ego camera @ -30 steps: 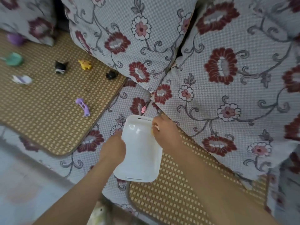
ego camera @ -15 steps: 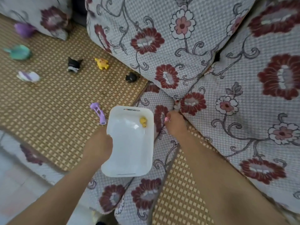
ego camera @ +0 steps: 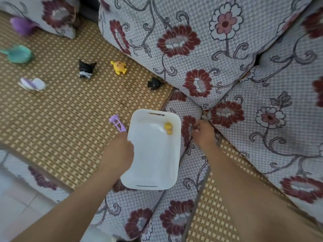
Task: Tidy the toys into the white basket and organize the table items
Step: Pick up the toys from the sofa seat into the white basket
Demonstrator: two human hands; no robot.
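The left hand (ego camera: 120,151) grips the left rim of the white basket (ego camera: 153,163) at centre frame; a small yellow toy (ego camera: 168,128) lies inside. The right hand (ego camera: 203,135), fingers curled onto the floral cushion (ego camera: 192,49), may pinch something pink; uncertain. A purple toy (ego camera: 117,122) lies just left of the basket.

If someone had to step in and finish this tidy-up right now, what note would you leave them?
Left hand: grips the white basket's left rim.
Right hand: at the sofa seam beside the basket, pinching something small and pinkish; hard to tell what.
Done: one small yellow toy is in the basket.
Left, all on the woven mat: purple stick toy beside the basket, yellow figure, black-and-white figure, small black toy, white-purple toy, teal toy, purple toy.
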